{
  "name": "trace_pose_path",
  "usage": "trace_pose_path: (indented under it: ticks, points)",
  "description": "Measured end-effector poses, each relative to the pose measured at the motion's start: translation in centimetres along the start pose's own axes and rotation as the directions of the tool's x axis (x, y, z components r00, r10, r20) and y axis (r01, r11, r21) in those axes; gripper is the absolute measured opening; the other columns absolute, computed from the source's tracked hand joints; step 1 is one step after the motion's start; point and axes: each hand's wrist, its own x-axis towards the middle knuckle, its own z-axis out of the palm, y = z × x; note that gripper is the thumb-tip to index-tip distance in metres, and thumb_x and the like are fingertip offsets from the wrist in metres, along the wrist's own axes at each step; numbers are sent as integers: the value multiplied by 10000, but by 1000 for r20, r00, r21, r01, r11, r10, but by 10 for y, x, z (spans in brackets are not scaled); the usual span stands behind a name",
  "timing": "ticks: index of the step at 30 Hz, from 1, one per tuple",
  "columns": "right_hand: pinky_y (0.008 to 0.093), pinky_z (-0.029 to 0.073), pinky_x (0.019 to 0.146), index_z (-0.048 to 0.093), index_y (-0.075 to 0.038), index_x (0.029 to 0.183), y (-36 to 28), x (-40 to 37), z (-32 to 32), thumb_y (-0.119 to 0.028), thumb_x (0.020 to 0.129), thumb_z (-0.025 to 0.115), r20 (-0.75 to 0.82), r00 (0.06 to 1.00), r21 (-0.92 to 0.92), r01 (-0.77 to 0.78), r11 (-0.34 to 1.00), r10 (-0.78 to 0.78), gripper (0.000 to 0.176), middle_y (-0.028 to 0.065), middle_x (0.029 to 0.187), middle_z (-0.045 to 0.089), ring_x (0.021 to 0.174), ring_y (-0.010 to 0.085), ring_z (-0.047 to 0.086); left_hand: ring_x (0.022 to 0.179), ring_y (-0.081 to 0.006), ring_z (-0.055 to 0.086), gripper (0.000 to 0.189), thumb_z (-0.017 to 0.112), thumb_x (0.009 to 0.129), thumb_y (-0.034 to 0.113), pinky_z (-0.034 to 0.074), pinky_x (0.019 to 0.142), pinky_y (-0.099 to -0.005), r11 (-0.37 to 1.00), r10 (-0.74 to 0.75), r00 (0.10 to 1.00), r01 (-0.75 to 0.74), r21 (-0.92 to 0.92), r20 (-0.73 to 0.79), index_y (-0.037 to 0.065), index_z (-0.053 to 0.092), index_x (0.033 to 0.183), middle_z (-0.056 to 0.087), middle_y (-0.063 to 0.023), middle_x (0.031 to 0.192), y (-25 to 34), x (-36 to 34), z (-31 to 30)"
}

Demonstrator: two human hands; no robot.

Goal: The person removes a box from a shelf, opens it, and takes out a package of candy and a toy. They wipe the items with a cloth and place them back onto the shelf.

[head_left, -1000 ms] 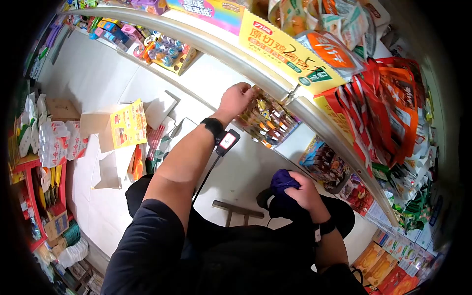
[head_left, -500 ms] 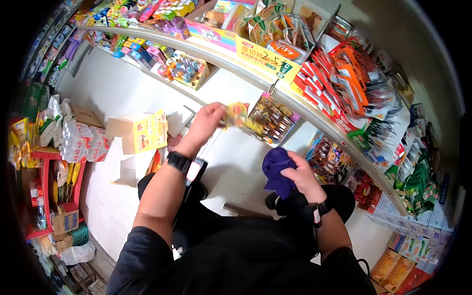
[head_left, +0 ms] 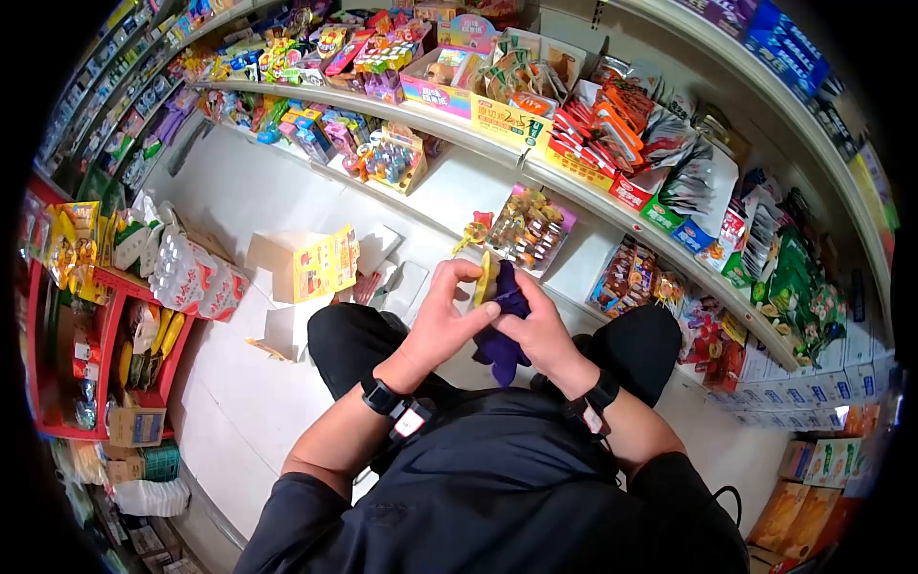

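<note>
A small yellow item (head_left: 486,277) is pinched between the thumb and fingers of my left hand (head_left: 445,316); its kind cannot be made out. My right hand (head_left: 537,330) grips a purple cloth (head_left: 500,352), bunched against the yellow item and hanging down below my fingers. Both hands meet in front of my knees. Just beyond them, a red and yellow item (head_left: 475,230) lies beside an open display box (head_left: 531,230) of small brown-and-gold goods on the bottom shelf.
Above runs a shelf edge (head_left: 382,103) with snack packets and a yellow price-marked carton (head_left: 510,122). An opened cardboard box (head_left: 277,260) stands on the floor to the left, near a red rack (head_left: 107,330). A toy display (head_left: 394,158) sits farther along the bottom shelf.
My left hand has come back from the bottom shelf to meet my right hand, now with the yellow item against the cloth. The view has tilted up, showing more of the shelves.
</note>
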Motion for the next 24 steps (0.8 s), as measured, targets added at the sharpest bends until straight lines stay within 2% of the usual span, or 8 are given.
trace_pose_path:
  ticks: [3, 5, 8, 14, 16, 19, 20, 24]
  points:
    - [274, 476, 931, 401, -8, 1418, -6, -16, 9, -20, 828, 638, 113, 985, -177, 147, 973, -128, 636, 41, 1205, 569, 1059, 106, 564, 1095, -156, 505, 411, 684, 859, 140, 441, 956, -325, 988, 19, 997, -30, -149, -75, 32, 478, 1198, 509, -68, 1172, 6, -11, 4]
    - [275, 473, 941, 397, -4, 1421, -15, -25, 14, -17, 827, 640, 121, 980, -152, 173, 973, -156, 642, 42, 1217, 564, 1066, 105, 562, 1093, -140, 512, 371, 603, 908, 74, 432, 979, -317, 866, -134, 985, 62, -496, -111, 25, 446, 1241, 539, -55, 1166, 26, -17, 3]
    - [271, 470, 949, 427, 12, 1395, -37, -34, 21, -5, 833, 641, 118, 967, -79, 236, 969, -226, 601, 48, 1254, 558, 1078, 99, 559, 1090, -128, 514, 347, 537, 936, 25, 421, 976, -294, 883, -98, 987, 28, -468, -125, 22, 430, 1266, 557, -43, 1159, 40, -27, -3]
    - [275, 479, 913, 510, 22, 1313, -54, -42, 33, -3, 808, 642, 143, 968, -212, 232, 949, -205, 523, 65, 1192, 595, 1050, 112, 572, 1057, -228, 562, 336, 539, 896, -15, 444, 943, -325, 978, 188, 971, -199, -64, -146, -10, 452, 1220, 557, -131, 1134, 49, -32, -3]
    - [290, 484, 888, 534, 25, 1268, -50, -41, 34, -7, 771, 656, 166, 880, -521, 461, 718, -444, 512, 73, 1110, 620, 990, 140, 597, 1052, -268, 572, 326, 553, 879, -27, 444, 939, -327, 942, 319, 941, -303, 144, -109, -13, 472, 1194, 559, -158, 1126, 50, -33, -5]
    - [299, 485, 870, 553, 26, 1231, -57, -39, 31, -15, 742, 673, 241, 839, -626, 518, 582, -488, 505, 82, 1067, 616, 963, 157, 605, 1032, -345, 590, 349, 582, 839, -38, 468, 913, -351, 920, 348, 934, -325, 218, -75, 2, 491, 1173, 561, -194, 1128, 57, -33, -11]
    - [299, 485, 870, 553, 26, 1231, -60, -40, 31, -15, 742, 673, 243, 840, -627, 518, 581, -486, 505, 82, 1067, 616, 963, 157, 605, 1025, -365, 594, 368, 600, 821, -42, 479, 900, -362, 897, 370, 928, -347, 274, -39, 8, 492, 1170, 563, -201, 1133, 59, -33, -13]
    - [287, 480, 868, 562, 40, 1213, -64, -42, 31, -36, 742, 680, 125, 979, -276, 188, 943, -159, 491, 82, 1089, 601, 993, 140, 587, 1022, -383, 596, 411, 607, 780, -96, 484, 899, -380, 823, 476, 879, -445, 352, -1, 4, 476, 1157, 570, -212, 1136, 58, -29, -14]
